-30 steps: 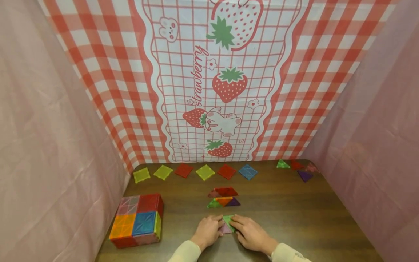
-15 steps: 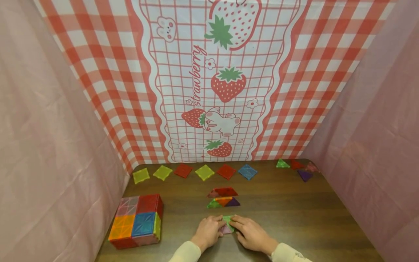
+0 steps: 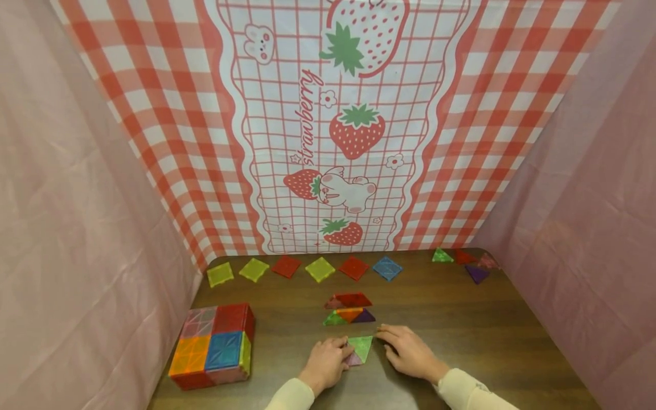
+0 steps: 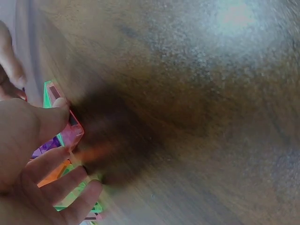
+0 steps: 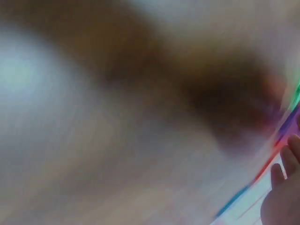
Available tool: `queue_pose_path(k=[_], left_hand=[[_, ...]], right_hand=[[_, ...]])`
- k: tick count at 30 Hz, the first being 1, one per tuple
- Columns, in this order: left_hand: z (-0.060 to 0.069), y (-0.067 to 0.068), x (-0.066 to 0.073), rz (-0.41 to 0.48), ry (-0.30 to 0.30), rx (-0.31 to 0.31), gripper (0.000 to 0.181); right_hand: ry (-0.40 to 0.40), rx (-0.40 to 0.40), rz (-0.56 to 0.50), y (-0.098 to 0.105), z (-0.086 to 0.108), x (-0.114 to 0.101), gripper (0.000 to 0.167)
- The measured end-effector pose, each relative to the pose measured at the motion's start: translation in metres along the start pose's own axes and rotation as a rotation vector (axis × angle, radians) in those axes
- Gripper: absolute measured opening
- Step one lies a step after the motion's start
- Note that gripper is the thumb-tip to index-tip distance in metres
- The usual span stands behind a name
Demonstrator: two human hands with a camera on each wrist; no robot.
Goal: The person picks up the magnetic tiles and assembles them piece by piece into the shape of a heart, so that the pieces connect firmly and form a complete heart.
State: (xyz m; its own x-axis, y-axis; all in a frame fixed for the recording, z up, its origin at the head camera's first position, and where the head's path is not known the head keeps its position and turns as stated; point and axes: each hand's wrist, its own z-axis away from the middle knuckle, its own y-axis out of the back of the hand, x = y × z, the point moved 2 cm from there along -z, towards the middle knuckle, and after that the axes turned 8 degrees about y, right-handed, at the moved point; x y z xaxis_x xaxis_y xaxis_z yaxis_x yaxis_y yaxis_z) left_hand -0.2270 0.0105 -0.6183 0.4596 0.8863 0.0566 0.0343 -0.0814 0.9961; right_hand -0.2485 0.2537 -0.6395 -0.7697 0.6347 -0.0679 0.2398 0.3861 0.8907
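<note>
In the head view, two triangular magnetic tiles lie edge to edge on the table: a pink tile [image 3: 355,360] and a green tile [image 3: 361,347]. My left hand [image 3: 325,361] holds the pink tile's left corner, its thumb and index finger on either side; the left wrist view shows the thumb [image 4: 54,117] against the pink tile [image 4: 72,136]. My right hand [image 3: 410,352] is apart from the green tile, just to its right, holding nothing, fingers loosely bent. Blur fills most of the right wrist view, with a few fingers [image 5: 289,159] at its right edge.
Beyond the hands lie a row of green, orange and purple triangles [image 3: 349,316] and a red-and-pink row [image 3: 349,300]. Several square tiles [image 3: 320,270] line the back edge. Several triangles [image 3: 477,274] sit at back right. A multicoloured tile box [image 3: 212,347] stands left.
My right hand has let go of the green tile and moved to the right, uncovering it. My left hand stays at the pink tile.
</note>
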Motion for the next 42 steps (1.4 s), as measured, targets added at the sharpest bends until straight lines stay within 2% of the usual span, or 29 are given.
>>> queue_pose_path(k=[3,5,8,12,14,16,23,27,34,37,40,42], left_hand=[[-0.001,-0.001,-0.002,0.005,0.006,0.019,0.038],[-0.002,-0.001,-0.004,0.007,0.010,0.024,0.039],[-0.003,-0.001,-0.005,0.008,0.020,0.021,0.039],[-0.004,-0.001,-0.006,0.004,0.023,0.019,0.039],[-0.005,-0.001,-0.006,0.001,0.022,0.023,0.040],[-0.005,-0.001,-0.007,-0.003,0.021,0.030,0.040],[0.001,-0.004,-0.006,-0.007,-0.007,0.064,0.039],[0.007,-0.007,-0.004,0.012,-0.025,0.088,0.037],[0.009,-0.009,-0.005,0.044,-0.028,0.081,0.037],[0.008,-0.008,-0.005,0.042,-0.033,0.079,0.036],[0.005,-0.007,-0.007,0.042,-0.035,0.075,0.037],[0.002,-0.007,-0.008,0.047,-0.036,0.068,0.037]], right_hand=[[-0.090,0.113,0.058,0.010,0.006,0.044,0.031],[-0.191,0.118,0.079,0.019,0.011,0.074,0.029],[-0.380,0.028,0.070,0.034,0.019,0.113,0.031],[-0.629,-0.163,-0.004,0.052,0.029,0.154,0.048],[-0.723,-0.240,-0.047,0.059,0.032,0.169,0.057],[-0.784,-0.291,-0.080,0.063,0.035,0.182,0.064],[-0.916,-0.417,-0.163,0.073,0.048,0.206,0.077],[-0.958,-0.463,-0.188,0.079,0.058,0.213,0.080],[-0.960,-0.431,-0.201,0.082,0.067,0.225,0.090],[-0.971,-0.462,-0.255,0.082,0.066,0.227,0.094],[-0.964,-0.483,-0.253,0.079,0.064,0.229,0.091],[-0.945,-0.464,-0.216,0.075,0.063,0.229,0.086]])
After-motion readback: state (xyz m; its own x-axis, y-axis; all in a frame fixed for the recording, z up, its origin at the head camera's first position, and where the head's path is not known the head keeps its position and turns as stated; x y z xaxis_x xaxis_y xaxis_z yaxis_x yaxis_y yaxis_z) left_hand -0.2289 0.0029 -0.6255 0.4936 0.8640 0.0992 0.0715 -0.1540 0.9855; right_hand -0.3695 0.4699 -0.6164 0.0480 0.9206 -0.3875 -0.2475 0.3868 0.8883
